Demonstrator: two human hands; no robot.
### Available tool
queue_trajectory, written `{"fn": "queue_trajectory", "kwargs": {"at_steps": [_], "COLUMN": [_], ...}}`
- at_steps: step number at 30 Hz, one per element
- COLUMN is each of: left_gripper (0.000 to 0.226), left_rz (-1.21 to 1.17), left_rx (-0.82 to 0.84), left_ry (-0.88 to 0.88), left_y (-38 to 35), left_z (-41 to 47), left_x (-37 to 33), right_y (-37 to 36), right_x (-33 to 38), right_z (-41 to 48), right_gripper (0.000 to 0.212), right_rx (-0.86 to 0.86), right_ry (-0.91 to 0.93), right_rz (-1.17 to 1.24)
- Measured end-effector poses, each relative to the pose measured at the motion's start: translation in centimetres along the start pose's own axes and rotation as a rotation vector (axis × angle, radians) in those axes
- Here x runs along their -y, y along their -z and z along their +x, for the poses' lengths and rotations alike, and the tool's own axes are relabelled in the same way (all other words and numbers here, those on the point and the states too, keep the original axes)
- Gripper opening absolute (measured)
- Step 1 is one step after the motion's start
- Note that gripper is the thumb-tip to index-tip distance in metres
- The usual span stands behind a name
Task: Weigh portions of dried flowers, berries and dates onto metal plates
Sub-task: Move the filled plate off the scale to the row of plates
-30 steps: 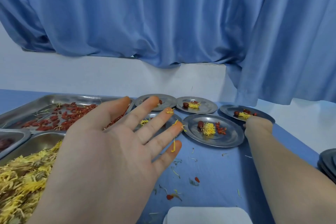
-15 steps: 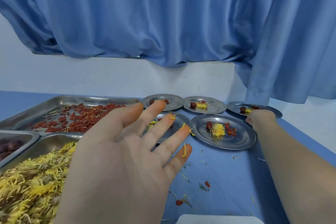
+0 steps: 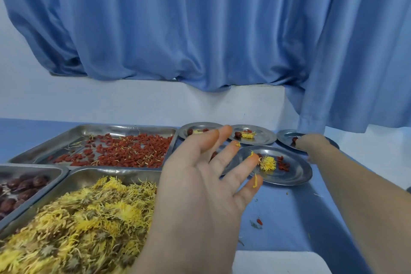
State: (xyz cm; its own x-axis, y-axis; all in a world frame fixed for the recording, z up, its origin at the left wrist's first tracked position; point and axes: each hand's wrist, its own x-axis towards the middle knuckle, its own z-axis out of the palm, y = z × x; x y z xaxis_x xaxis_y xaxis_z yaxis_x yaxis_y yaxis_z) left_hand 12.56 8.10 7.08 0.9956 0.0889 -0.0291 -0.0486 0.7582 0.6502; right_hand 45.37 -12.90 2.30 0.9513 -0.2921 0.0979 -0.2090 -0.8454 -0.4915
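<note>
1. Steel supply trays fill the left: dried flowers (image 3: 84,218) heaped in the near one, berries (image 3: 129,151) spread thinly in the far one, dates (image 3: 20,187) at the left edge. Plenty of stock is left, so I judge more portions could follow.
2. Left hand (image 3: 200,184) hovers over the middle, fingers straight and spread, holding nothing; yellow petals cling to its fingertips.
3. Right hand (image 3: 311,142) reaches to the far right plate (image 3: 285,139); its fingers are hidden, so I cannot tell its grip.
4. Near plate (image 3: 293,173) carries a flower, a date and berries, apparently complete. Far left plate (image 3: 183,133) and far middle plate (image 3: 264,139) each show a date and flower; another plate is mostly hidden behind the left hand.
5. Loose petals and a stray berry (image 3: 259,222) lie on the blue table (image 3: 289,207), wanting a tidy.
</note>
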Motion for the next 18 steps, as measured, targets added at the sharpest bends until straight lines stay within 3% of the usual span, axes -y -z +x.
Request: {"fn": "queue_trajectory", "kwargs": {"at_steps": [1,5,7,10,13,18], "left_gripper": [0.054,0.057,0.055,0.047,0.029,0.031], "left_rz": [-0.004,0.007,0.025,0.056,0.108,0.291], "left_rx": [0.007,0.015,0.034,0.056,0.075,0.181], "left_ry": [-0.003,-0.033,-0.041,-0.043,-0.051,-0.123], "left_y": [-0.1,-0.6,-1.0,-1.7,-2.7,-4.8], "left_z": [-0.2,-1.1,-1.5,-2.2,-2.9,-5.2], "left_x": [0.0,0.2,0.3,0.6,0.9,1.9], "right_y": [0.2,2.2,3.6,6.6,10.1,15.8], "right_x": [0.2,1.1,1.4,1.7,0.8,-4.8], "right_z": [-0.5,-4.3,-6.4,-10.3,-14.9,-21.6], "right_gripper": [0.037,0.037,0.032,0.019,0.012,0.010], "right_rx": [0.002,0.010,0.071,0.123,0.159,0.169], "right_ry": [-0.021,0.225,0.185,0.212,0.272,0.428], "right_rz": [-0.002,-0.252,-0.197,0.085,0.106,0.182]}}
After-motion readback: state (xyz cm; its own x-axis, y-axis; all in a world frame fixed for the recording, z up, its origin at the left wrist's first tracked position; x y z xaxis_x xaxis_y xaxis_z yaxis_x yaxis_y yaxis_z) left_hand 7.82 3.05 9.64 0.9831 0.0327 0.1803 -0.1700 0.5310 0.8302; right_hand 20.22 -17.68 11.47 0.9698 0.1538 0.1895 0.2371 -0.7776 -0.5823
